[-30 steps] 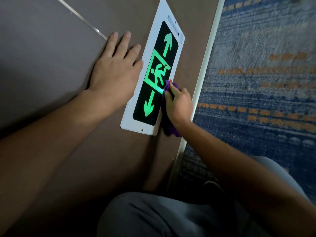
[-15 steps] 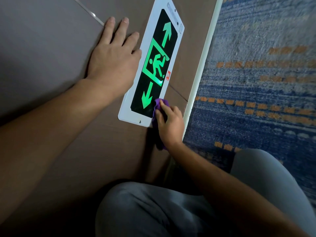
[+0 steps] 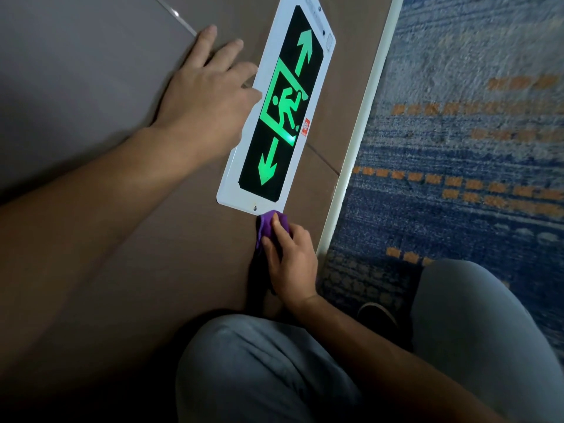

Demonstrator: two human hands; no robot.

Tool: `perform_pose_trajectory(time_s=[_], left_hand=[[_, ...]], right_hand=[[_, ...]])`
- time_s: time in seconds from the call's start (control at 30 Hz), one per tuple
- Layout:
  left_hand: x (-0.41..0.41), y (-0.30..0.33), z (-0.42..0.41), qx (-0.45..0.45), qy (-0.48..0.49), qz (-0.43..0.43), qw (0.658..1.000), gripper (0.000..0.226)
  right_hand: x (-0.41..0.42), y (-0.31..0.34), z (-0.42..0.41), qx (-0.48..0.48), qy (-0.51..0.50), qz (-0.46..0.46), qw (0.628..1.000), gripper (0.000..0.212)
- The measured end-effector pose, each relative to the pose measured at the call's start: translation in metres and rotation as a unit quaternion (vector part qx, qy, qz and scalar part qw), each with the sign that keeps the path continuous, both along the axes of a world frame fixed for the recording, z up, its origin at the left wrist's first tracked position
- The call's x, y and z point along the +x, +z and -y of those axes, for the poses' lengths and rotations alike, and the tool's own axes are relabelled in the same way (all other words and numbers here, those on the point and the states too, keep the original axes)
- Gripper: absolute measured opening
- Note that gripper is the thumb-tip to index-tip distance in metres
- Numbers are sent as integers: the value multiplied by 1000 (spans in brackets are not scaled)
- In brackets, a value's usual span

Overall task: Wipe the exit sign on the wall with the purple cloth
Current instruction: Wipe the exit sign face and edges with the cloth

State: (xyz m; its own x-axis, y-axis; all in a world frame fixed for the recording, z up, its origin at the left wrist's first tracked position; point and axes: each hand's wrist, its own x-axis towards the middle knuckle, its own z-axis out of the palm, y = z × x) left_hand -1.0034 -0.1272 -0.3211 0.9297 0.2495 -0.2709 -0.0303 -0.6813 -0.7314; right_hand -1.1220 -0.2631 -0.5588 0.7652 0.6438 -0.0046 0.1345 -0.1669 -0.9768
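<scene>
Head-camera view, looking down along a brown wall (image 3: 122,285) toward the floor. The left hand (image 3: 203,96) lay spread, palm against the wall, just left of the exit sign (image 3: 282,117), fingers extended toward the far side and holding nothing; its lowest fingertips overlapped the sign's white frame. The left forearm ran from the near left corner, largely filling that part of the view. The right hand (image 3: 290,261) was closed around the purple cloth (image 3: 267,227), index finger extended along the top of the bunched fabric, wrist bent back toward the body. The cloth touched the near right corner of the sign's white frame, pressed to the wall just below it. Only the cloth's far tip was lit; the rest was hidden under the palm or lost in shadow. The sign showed a green running-figure pictogram between two green arrows; a small red sticker (image 3: 306,127) on its right edge was too small to read, and the sign's far end was cut off by the picture edge. A white baseboard (image 3: 363,123) separated the wall from blue-and-orange carpet (image 3: 473,154). Grey-trousered knees (image 3: 268,370) filled the near foreground.
</scene>
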Motion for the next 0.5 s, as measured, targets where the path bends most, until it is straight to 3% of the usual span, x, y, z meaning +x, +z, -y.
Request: perform_pose_trajectory(time_s=[0.5], left_hand=[[-2, -2, 1, -15, 6, 47, 999, 40]], right_hand=[[15, 33, -13, 88, -6, 134, 987, 46]])
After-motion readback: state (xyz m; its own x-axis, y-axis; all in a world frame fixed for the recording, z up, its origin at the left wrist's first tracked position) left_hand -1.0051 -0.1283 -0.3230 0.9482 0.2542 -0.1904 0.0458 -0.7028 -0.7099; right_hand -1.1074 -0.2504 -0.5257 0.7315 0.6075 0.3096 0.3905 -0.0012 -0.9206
